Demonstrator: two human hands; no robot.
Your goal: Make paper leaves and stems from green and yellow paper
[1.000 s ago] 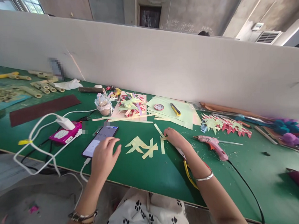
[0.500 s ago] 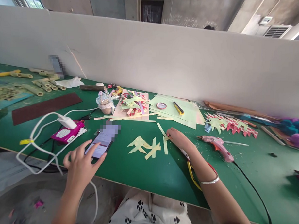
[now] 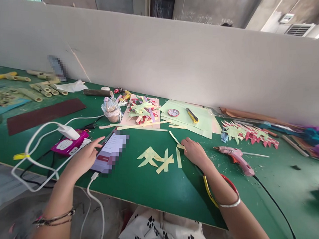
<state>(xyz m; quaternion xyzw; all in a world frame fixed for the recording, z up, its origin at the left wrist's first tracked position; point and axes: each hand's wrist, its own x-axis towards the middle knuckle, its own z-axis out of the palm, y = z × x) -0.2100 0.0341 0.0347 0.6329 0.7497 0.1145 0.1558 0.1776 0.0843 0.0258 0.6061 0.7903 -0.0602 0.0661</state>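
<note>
My left hand (image 3: 83, 160) is at the left edge of a phone (image 3: 106, 156) with a lit screen, its index and middle fingers stretched out. Its thumb is hidden. A white charging cable (image 3: 94, 175) runs from the phone's lower end. My right hand (image 3: 195, 152) has its fingers closed on a short pale-yellow paper strip (image 3: 180, 146) that crosses longer pale-green strips (image 3: 178, 158). Just left of it lie joined paper-strip pieces (image 3: 150, 157) with pointed ends. Under my right forearm, a tool with red and yellow handles (image 3: 209, 192) is partly hidden.
A pink glue gun (image 3: 238, 159) lies at right, its black cord trailing forward. Behind are pale-green sheets (image 3: 201, 129) with a tape roll (image 3: 173, 113) and yellow cutter (image 3: 192, 115), and a pile of strips (image 3: 144, 110). A magenta power strip (image 3: 66, 146) and looped cables stand left.
My left hand has drawn back leftward off the phone's screen to its left edge, uncovering the charging cable's plug. My right hand stays at the strips. The view has shifted slightly.
</note>
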